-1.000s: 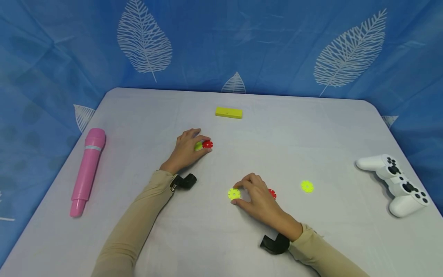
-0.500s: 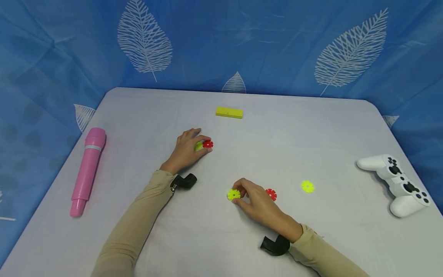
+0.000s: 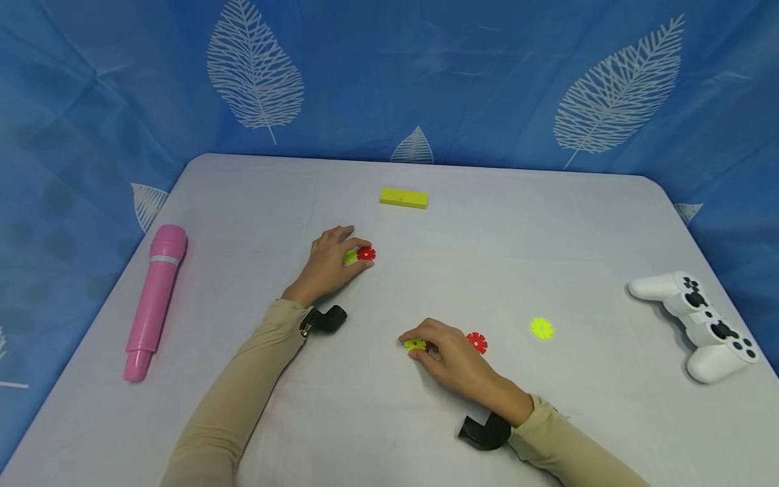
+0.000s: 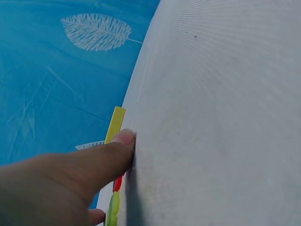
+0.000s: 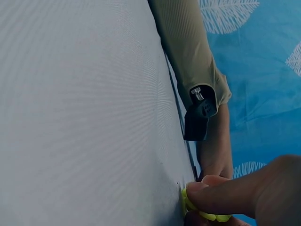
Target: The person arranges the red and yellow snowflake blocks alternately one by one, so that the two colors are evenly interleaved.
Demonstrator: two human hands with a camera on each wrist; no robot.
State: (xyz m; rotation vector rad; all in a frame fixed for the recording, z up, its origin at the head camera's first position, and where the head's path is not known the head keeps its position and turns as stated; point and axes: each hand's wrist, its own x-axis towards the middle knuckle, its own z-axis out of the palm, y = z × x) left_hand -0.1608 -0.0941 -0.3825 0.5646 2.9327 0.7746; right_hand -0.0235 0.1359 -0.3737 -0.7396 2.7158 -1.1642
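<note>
In the head view my left hand (image 3: 331, 262) rests on the table, thumb and index finger around a red notched plastic disc (image 3: 366, 253) and a yellow-green disc (image 3: 349, 257) beside it. Their edges show below the thumb (image 4: 123, 137) in the left wrist view, the red disc (image 4: 117, 184) above the yellow-green disc (image 4: 112, 209). My right hand (image 3: 452, 355) pinches a tilted yellow notched disc (image 3: 416, 345) between thumb and fingers, partly hidden by them. Close behind its knuckles a red disc (image 3: 477, 342) lies flat.
Another yellow disc (image 3: 541, 329) lies to the right. A yellow block (image 3: 404, 198) sits near the far edge. A pink toy microphone (image 3: 155, 297) is at the left, a white game controller (image 3: 694, 325) at the right. Blue leaf-patterned cloth hangs behind the white table (image 3: 517, 230).
My right fingers have closed on the yellow disc and tipped it from flat to tilted. The red disc behind that hand shows more fully. The left hand keeps its place.
</note>
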